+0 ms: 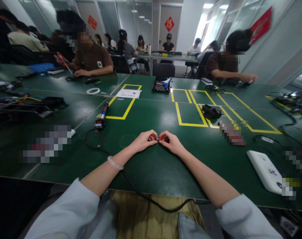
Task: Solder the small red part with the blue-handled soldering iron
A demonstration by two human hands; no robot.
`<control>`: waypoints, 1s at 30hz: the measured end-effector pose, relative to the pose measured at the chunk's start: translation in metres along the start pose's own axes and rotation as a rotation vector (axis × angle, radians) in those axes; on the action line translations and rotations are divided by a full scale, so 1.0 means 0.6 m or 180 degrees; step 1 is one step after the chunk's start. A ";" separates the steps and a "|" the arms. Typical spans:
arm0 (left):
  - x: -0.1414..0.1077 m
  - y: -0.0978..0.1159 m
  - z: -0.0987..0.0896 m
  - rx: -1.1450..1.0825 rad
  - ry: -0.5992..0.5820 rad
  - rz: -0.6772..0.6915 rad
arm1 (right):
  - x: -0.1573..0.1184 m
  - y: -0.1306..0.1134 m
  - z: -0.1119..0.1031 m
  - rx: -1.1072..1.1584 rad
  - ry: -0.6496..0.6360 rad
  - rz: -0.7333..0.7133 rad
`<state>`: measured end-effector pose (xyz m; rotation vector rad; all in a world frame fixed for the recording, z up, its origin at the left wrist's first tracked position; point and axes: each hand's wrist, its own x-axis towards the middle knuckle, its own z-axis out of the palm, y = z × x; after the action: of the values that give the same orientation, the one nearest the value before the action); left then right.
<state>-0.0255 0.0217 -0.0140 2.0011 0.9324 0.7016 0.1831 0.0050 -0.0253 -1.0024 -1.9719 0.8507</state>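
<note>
My left hand (146, 141) and my right hand (170, 141) meet over the green table (151, 172), fingertips pinched together. Between them is a small red piece (157, 139), mostly covered by the fingers and too small to name. Orange shows at the right fingertips. Left of my hands lies a dark cylindrical corded tool (102, 114) with a blue-and-silver band. Its black cable (133, 186) runs under my left forearm and hangs past the table's front edge.
Yellow tape (179, 116) marks boxes on the table. A black part (212, 112), a white power bank (264, 171), a black tray (161, 87), a paper sheet (128, 93) and a tape roll (93, 91) lie around. Co-workers sit across, one holding a screwdriver (63, 61).
</note>
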 end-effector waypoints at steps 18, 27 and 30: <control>-0.006 -0.002 -0.087 0.1146 0.0762 -0.0129 | 0.001 0.005 0.000 -0.0054 -0.0028 0.0150; -0.090 -0.091 -0.260 0.3091 0.2129 -0.2271 | 0.001 0.006 0.000 0.0061 -0.0042 0.0286; -0.111 -0.103 -0.285 0.2927 0.2005 -0.2790 | 0.002 0.005 -0.001 0.0064 -0.0057 0.0299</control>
<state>-0.2120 0.0666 0.0140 1.7279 2.6542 0.3907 0.1840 0.0072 -0.0271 -1.0865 -1.9399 0.9321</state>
